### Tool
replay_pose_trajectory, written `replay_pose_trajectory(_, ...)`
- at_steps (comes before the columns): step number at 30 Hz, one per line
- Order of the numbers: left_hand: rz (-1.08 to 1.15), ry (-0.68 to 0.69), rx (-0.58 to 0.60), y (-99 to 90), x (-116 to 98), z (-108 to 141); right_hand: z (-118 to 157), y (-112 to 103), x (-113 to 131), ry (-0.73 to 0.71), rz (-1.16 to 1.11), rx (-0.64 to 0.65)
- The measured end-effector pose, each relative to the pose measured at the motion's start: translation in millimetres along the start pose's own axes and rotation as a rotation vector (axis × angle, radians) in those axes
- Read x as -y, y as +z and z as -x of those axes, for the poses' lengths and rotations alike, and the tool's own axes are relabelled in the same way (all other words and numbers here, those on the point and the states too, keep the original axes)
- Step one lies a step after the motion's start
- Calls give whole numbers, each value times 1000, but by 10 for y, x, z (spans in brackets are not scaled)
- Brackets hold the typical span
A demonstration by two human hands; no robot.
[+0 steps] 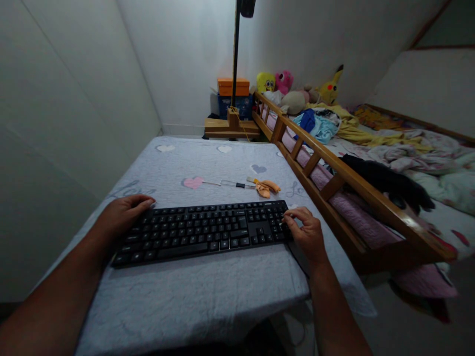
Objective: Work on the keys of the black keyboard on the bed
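Note:
A black full-size keyboard (208,227) lies at a slight slant across the cloth-covered table (208,296). At its left end my left hand (124,212) grips the edge, thumb along the back corner; the other fingers are mostly hidden. My right hand (306,227) is over the number pad at the right end, thumb and forefinger pinched together. Whatever small thing may be between those fingertips is too small to make out. Behind the keyboard lie a thin metal tool with a black grip (240,185), a small flat brush (253,180) and a crumpled orange cloth (264,190).
A bed with a wooden guard rail (315,148) runs along the table's right side, holding blankets, clothes and plush toys. At the far end stand a wooden base with a black pole (234,59) and an orange box (233,86). A pale wall (74,99) is on the left.

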State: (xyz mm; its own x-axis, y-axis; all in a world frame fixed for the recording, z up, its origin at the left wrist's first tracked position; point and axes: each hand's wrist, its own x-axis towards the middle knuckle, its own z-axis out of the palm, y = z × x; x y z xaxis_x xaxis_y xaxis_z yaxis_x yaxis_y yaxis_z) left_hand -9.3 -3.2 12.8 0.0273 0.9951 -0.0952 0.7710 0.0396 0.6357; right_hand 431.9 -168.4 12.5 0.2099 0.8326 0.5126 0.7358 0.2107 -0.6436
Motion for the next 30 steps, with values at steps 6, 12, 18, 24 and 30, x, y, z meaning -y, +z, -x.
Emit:
replay_pose_trajectory(6,1,-8,-5,-8,-46,24,-3,19,39,-14,-28,40)
replay_pose_trajectory(12,-6,2,6,-11,-31,5,-7,29,65,0,-32,47)
replay_pose_trajectory(18,0,5,10,6,19,-13,-6,42,30,11,-26,39)
replay_pose_trajectory(24,-16,1,7,2,24,-12,-7,66,-7,24,-34,26)
replay_pose_trajectory(30,-8,0,23,6,46,-26,-4,53,17,18,-54,45)
